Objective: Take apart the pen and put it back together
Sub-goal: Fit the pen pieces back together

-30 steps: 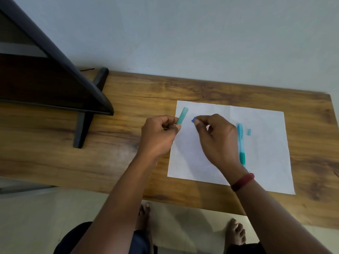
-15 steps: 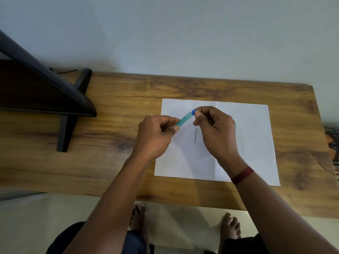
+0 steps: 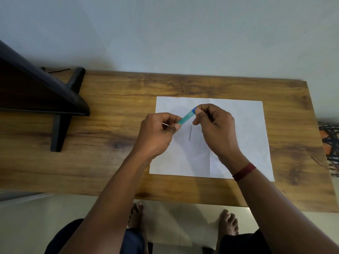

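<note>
Progress looked to be somewhere in the middle, as I judged it, since the pen was plainly not whole. All I had in view of it was a short teal barrel piece (image 3: 185,117) with a blue end plug (image 3: 194,109). It was held in the air above the white sheet of paper (image 3: 238,129) on the desk (image 3: 110,103), slanting from lower left to upper right. A thin dark rod (image 3: 190,133), perhaps the refill or another inner part, lay on the paper just below the barrel piece, apart from both grips. I saw no other pen parts; if more lay on the sheet, the right grip (image 3: 216,129) covered them. Taking apart seemed done or nearly so. I could not tell from this view whether the blue plug was going in or coming out. The rod, at least, was not yet back inside.

The left grip (image 3: 157,133) was closed, thumb and forefinger pinching the lower end of the teal piece, the other fingers curled. A small pale sliver (image 3: 165,124) showed at its fingers, too small for me to name. The right grip was closed too, its thumb and forefinger tips pinching the blue plug end, with the remaining fingers curled toward the palm. Neither grip touched the paper, as far as I could see.
</note>
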